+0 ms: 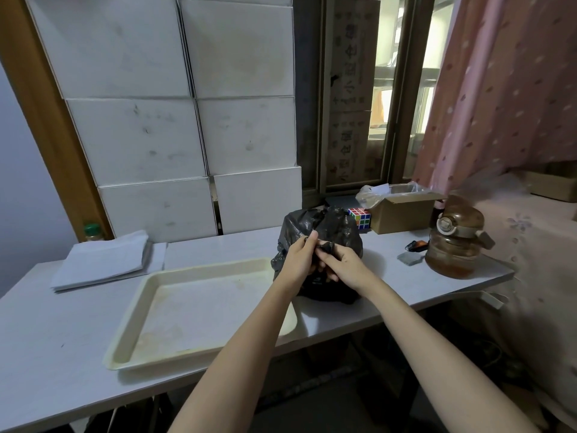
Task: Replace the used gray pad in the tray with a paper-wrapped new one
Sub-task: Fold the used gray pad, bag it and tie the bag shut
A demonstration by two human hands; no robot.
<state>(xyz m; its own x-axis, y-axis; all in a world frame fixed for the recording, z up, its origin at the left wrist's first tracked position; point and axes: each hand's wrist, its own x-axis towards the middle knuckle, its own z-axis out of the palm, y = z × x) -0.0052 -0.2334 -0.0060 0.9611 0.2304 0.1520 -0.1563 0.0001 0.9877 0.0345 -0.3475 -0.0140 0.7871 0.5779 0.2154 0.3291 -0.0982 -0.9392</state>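
Bare tray (199, 310) sits at the surface's (46, 339) front edge, open room left, while both hands (298, 260) (343, 264) pinch the black bag (327, 226), fingers (312, 237) closed on its plastic.

- A colourful puzzle cube (359, 218) is sitting just beyond the grip, slightly right.
- A cardboard box (402, 214) is standing right of the cube, touching it, with clear plastic (371, 195) bunching out of it.
- A brown lidded jug (456, 245) is resting well to the right of the grip.
- White boxes (187, 135) are stacking up behind, to the left.
- A pink curtain (499, 89) is hanging far right.
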